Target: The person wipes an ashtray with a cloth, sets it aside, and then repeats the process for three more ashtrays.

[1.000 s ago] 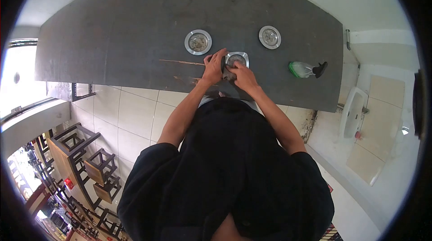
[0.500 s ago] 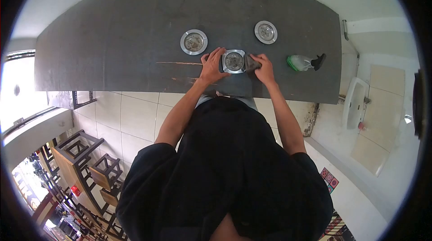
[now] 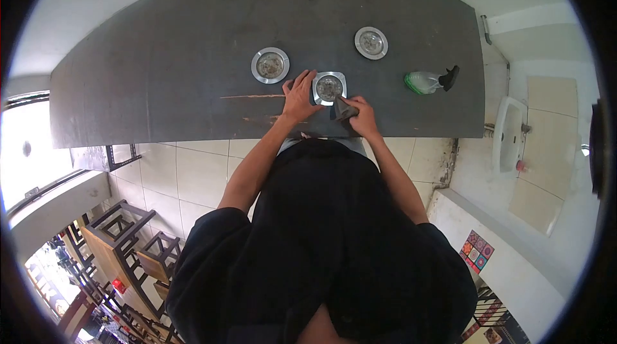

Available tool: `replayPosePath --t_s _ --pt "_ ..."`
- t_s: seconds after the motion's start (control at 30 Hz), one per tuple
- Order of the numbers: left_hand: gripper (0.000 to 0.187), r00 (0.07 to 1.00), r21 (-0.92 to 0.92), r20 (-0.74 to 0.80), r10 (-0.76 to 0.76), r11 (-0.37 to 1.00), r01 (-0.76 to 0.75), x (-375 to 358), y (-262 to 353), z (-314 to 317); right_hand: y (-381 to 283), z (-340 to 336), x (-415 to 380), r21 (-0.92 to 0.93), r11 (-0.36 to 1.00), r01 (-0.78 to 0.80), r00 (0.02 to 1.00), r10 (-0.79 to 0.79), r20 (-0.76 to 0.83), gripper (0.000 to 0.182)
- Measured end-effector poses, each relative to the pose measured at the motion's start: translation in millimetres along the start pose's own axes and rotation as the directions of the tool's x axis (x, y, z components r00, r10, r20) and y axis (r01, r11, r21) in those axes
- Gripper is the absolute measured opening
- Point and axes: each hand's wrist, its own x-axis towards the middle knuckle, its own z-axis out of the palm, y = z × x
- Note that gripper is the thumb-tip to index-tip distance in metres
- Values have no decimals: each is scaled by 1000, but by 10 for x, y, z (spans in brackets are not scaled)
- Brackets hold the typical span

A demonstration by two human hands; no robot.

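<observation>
A square metal ashtray [image 3: 330, 87] with a round, dirty-looking bowl lies on the dark table in front of me. My left hand [image 3: 299, 96] grips its left side, thumb at the near corner and fingers at the far one. In my right hand [image 3: 364, 117] is a bunched dark grey cloth [image 3: 345, 109], pressed against the ashtray's near right corner. Two round metal ashtrays stand farther off: one ashtray [image 3: 270, 65] to the left, another ashtray [image 3: 371, 43] to the right. Both bowls look stained.
A clear spray bottle with green at its base [image 3: 423, 82] lies on its side toward the table's right end. The grey table [image 3: 160, 54] has scratches near its front edge. A white sink [image 3: 509, 135] is at the right; wooden stools [image 3: 157, 257] are at lower left.
My right hand has moved the cloth from the ashtray's right side to its near right corner. My left hand keeps its hold. The view has shifted slightly.
</observation>
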Motion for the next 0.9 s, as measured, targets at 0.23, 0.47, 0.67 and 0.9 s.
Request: replayPosePath --t_s 0.23,0.47,0.67,0.9 --pt "129 999 -146 46 27 989 -20 -39 104 -186 232 -70 327 627 582 -517 767 641 38 39" --pt "77 835 -728 242 -494 476 493 111 -52 11 13 -161 493 765 393 -510 714 690 121 42" --pt "73 814 -692 347 -466 459 557 151 -18 -52 161 77 532 692 480 -539 724 684 89 44" --pt "71 738 -772 470 -484 180 610 158 106 -191 -130 -87 499 637 511 -577 744 651 152 45"
